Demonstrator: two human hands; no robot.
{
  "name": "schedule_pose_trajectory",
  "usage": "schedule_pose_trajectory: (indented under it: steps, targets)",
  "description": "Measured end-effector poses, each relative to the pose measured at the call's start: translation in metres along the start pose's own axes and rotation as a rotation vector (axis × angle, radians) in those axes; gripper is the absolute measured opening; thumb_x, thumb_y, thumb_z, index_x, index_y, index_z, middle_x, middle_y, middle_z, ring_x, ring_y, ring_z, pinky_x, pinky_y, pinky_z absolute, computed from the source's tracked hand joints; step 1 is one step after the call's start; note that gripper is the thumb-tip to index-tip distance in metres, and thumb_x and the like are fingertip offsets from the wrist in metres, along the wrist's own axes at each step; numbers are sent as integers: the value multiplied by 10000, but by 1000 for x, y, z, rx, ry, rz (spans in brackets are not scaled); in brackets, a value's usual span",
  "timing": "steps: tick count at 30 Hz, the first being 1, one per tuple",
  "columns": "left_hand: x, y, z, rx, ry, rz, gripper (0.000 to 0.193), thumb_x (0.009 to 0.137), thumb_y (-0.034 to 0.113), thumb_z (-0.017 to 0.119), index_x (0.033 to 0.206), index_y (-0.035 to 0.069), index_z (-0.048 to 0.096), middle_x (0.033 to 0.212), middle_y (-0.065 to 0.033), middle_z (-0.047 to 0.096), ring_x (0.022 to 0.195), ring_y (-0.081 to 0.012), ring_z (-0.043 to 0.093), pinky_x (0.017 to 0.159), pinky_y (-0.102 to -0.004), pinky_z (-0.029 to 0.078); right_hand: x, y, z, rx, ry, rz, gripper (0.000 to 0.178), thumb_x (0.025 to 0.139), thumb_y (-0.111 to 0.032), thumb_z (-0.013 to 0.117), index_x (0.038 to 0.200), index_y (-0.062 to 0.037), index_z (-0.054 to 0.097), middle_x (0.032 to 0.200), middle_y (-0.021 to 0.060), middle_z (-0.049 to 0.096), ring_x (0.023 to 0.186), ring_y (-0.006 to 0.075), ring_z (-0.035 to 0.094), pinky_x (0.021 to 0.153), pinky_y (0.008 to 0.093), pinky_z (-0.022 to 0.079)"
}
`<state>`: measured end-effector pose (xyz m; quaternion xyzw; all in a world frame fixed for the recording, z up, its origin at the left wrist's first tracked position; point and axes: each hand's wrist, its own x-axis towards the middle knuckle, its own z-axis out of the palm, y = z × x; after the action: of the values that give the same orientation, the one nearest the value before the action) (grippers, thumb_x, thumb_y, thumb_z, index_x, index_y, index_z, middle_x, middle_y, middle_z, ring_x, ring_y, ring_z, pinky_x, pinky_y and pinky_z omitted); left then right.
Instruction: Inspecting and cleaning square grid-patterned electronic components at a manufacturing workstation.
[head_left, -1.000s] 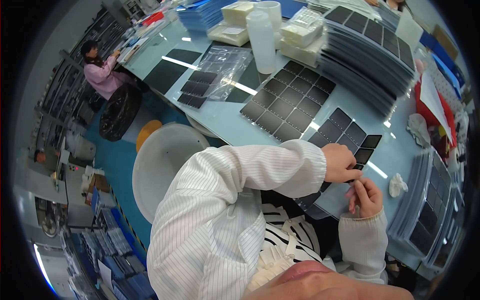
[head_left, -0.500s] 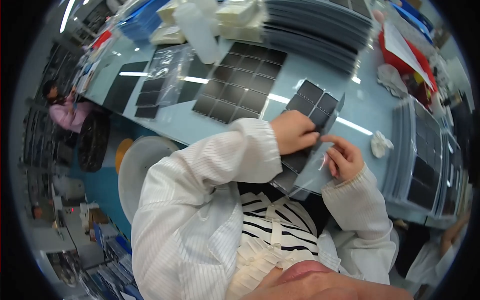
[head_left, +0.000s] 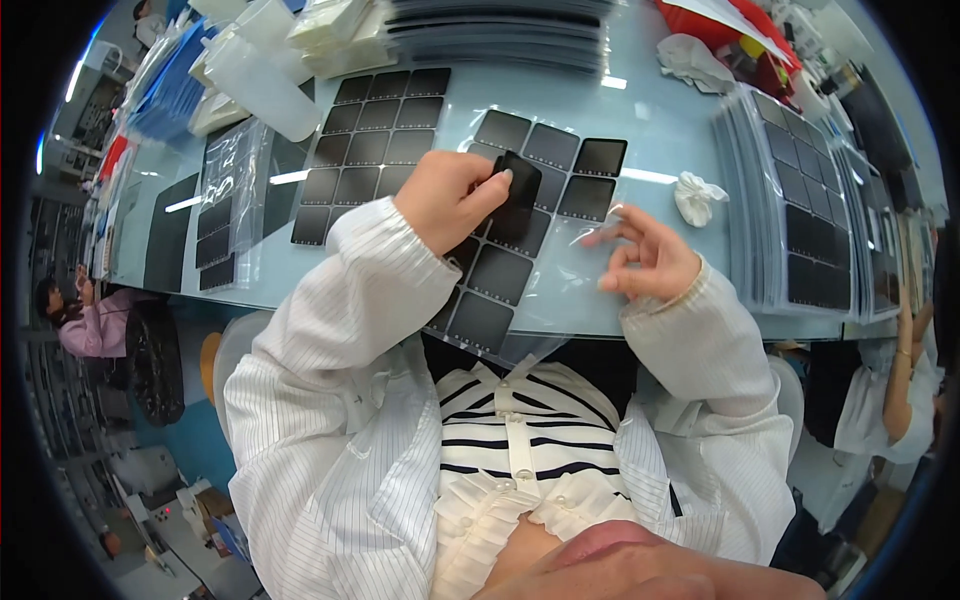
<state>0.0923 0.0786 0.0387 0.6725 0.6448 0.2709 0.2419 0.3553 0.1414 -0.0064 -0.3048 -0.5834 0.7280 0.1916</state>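
My left hand point(head_left: 455, 200) pinches a dark glossy rectangular panel point(head_left: 522, 192) between thumb and fingers, tilted above a clear plastic sheet point(head_left: 565, 285). Several similar dark panels point(head_left: 500, 272) lie in rows on that sheet, with two blacker ones at its right side, the upper one point(head_left: 601, 157) and the lower one point(head_left: 587, 198). My right hand point(head_left: 650, 258) is at the sheet's right edge, thumb and index finger apart. One of its fingertips shows through the clear film; whether it grips the film is not plain.
Another grid of dark panels point(head_left: 365, 150) lies to the left, beside a bagged set point(head_left: 232, 205). Tall panel stacks stand at the back point(head_left: 500, 35) and right point(head_left: 790, 200). A crumpled white tissue point(head_left: 698, 199) and a translucent bottle point(head_left: 262, 85) are on the table point(head_left: 640, 130).
My left hand has come up off the sheet and now has a dark panel raised in it. My right hand's fingers have spread. The view has turned, shifting the table leftward.
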Motion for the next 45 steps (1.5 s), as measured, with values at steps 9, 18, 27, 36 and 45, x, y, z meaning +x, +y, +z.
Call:
schedule_pose_trajectory:
  steps: [9,18,27,36,45]
  targets:
    - [47,20,40,74,-201,-25,454,882,390,464,746,-20,603,653,-201,579,619,-353,567,621,-407,455,31,-12,0,1,88,-27,128,896,-135,546,903,-8,558,737,51,600,517,64,488,465,183,383]
    - [49,-1,43,-162,-238,40,445,891,358,525,713,-48,570,581,-69,521,542,-127,492,503,-296,407,53,-8,1,87,15,-3,119,883,-74,558,945,8,616,725,62,611,493,50,482,456,185,395]
    - [39,-41,-8,-508,28,-242,364,899,293,505,808,-40,618,574,-67,563,510,-124,496,488,-282,394,34,-13,-12,-166,229,205,226,843,-61,578,1050,31,574,783,73,610,520,68,510,477,187,407]
    - [81,13,24,54,-76,22,379,845,306,474,815,-42,621,684,-220,593,628,-359,561,637,-394,456,48,-37,-11,-258,256,85,340,794,-183,681,1036,6,534,837,54,621,578,61,494,505,204,408]
    - [102,19,43,-115,-233,-88,445,874,408,518,780,-22,581,605,-69,547,512,-117,491,484,-270,410,69,-29,-11,-93,202,-44,109,790,-33,654,859,25,595,683,33,598,532,78,512,464,215,406]
